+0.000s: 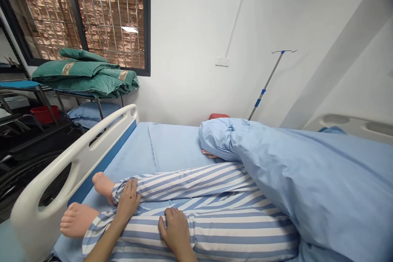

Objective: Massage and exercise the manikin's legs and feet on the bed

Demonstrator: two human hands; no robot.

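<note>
A care manikin in blue-and-white striped trousers (239,229) lies on the bed, its plastic-looking feet toward the left end. The far foot (103,185) and near foot (78,220) are bare. My left hand (129,201) lies across the far lower leg just above the ankle, fingers bent over its far side. Farther up, my right hand (176,229) holds the near leg around the knee, thumb apart and fingertips curled over the far edge. A light-blue quilt (294,176) is folded back over the upper body. One manikin hand (209,154) pokes out beneath it.
A cream footboard (76,151) stands at the left end of the bed, a headboard (350,119) at the right. Behind the bed rises an IV pole (270,77). Green folded bedding (89,73) sits on a rack under the window, near a red basin (46,114).
</note>
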